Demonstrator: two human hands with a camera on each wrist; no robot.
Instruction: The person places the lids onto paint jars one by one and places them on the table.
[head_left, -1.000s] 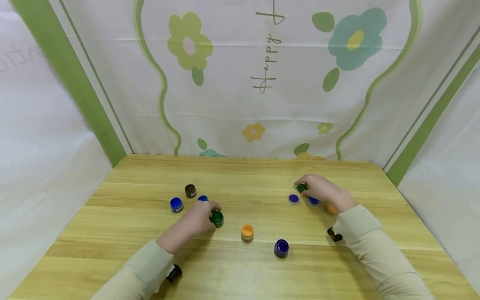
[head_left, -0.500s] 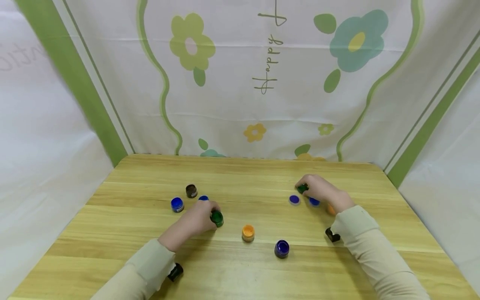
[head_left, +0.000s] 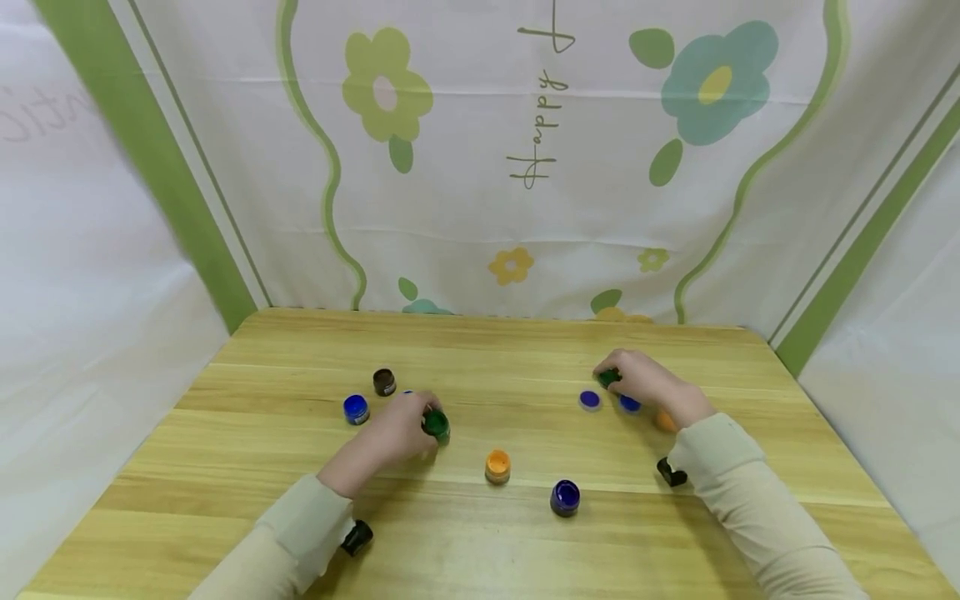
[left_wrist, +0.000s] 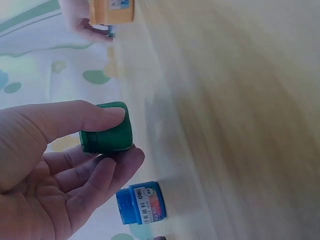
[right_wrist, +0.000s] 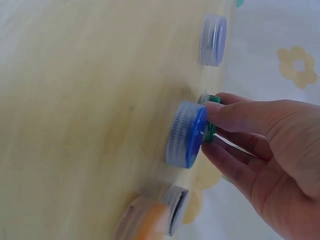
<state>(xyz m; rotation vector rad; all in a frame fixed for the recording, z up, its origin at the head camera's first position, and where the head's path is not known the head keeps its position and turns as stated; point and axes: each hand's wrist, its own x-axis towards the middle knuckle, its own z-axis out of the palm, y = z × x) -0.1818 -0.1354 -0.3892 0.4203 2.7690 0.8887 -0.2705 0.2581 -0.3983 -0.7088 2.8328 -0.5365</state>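
My left hand (head_left: pixel 397 429) grips a small open jar of green paint (head_left: pixel 436 427) on the left half of the table. In the left wrist view the thumb lies along the side of the green jar (left_wrist: pixel 112 131), which looks raised off the wood. A blue paint jar (left_wrist: pixel 145 204) stands just beyond the fingers there. At the back right, my right hand (head_left: pixel 647 382) pinches a green lid (head_left: pixel 608 378) between thumb and fingers. Close by is a blue lid (right_wrist: pixel 186 135), which partly covers the green lid in the right wrist view.
Left of my left hand stand a blue jar (head_left: pixel 356 409) and a brown jar (head_left: pixel 384 382). An orange jar (head_left: pixel 497 467) and a purple jar (head_left: pixel 566 497) stand nearer the front. A purple lid (head_left: pixel 589 401) and orange lid (head_left: pixel 665 420) lie near my right hand.
My left hand has raised the green jar slightly and shifted it a little away from me. The right hand and its green lid have barely moved.
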